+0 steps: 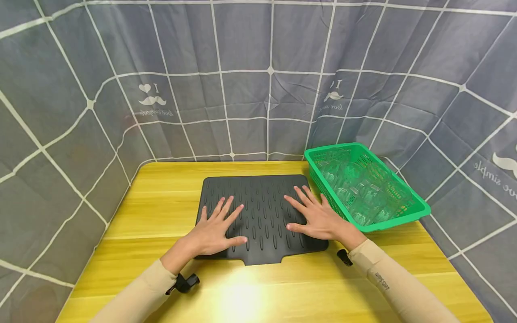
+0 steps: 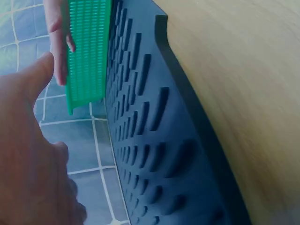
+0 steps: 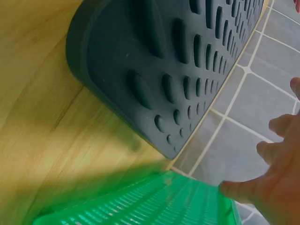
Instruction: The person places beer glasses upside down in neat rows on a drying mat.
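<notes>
A dark grey draining mat [image 1: 262, 215] with rows of raised oval ridges lies flat on the wooden table. My left hand [image 1: 216, 231] hovers over its left part, fingers spread and nothing held. Above the mat's right part is my right hand [image 1: 315, 217], its fingers spread too and holding nothing. Both wrist views show a gap between hand and mat. Just beyond the right hand stands a green plastic basket [image 1: 420, 211] with several clear glasses [image 1: 371, 195] lying in it.
The yellowish wooden table [image 1: 161, 215] carries the mat and the basket. A grey curtain [image 1: 242, 94] with white grid lines rises behind the table and along both sides. Black straps with small cameras [image 1: 186, 283] sit at the wrists.
</notes>
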Available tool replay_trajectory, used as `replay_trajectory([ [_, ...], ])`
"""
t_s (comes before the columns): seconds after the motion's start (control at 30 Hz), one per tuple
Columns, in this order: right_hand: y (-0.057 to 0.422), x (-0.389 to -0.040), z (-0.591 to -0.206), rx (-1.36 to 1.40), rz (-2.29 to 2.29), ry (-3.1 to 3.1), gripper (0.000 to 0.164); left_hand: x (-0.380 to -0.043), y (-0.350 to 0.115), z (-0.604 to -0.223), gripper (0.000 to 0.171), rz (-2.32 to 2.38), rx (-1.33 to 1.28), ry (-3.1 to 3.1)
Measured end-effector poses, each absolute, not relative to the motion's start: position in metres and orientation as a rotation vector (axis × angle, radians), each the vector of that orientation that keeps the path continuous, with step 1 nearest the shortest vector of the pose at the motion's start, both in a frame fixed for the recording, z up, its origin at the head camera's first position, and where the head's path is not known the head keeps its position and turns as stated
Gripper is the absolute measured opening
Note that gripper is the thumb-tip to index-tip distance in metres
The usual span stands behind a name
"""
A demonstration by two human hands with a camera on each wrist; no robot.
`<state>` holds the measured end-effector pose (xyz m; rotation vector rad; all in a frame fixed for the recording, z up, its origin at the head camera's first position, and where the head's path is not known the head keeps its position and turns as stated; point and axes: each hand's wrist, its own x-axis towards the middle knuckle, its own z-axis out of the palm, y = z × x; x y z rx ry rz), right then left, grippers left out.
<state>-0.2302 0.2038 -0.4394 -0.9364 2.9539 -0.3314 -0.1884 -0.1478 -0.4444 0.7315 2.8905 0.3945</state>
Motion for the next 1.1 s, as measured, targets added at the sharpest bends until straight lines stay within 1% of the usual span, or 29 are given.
replay_trajectory([
  [0.17,0.203,-0.233,-0.44,-0.977,-0.373,3.009,0.081,-0.188,-0.153,-0.449,0.091,0.491,0.781,2.937],
  [0.27,0.201,-0.235,-0.441,-0.973,-0.429,3.059,0.076,-0.19,-0.157,-0.452,0.088,0.551,0.775,2.964],
  [0.43,0.198,-0.238,-0.44,-0.948,-0.553,3.13,0.062,-0.192,-0.166,-0.457,0.073,0.586,0.713,3.056],
  [0.57,0.195,-0.24,-0.438,-0.955,-0.65,3.125,0.055,-0.194,-0.173,-0.463,0.065,0.571,0.688,3.096],
  [1.1,0.193,-0.241,-0.428,-0.947,-0.709,3.099,0.049,-0.196,-0.191,-0.485,0.078,0.562,0.763,2.952],
])
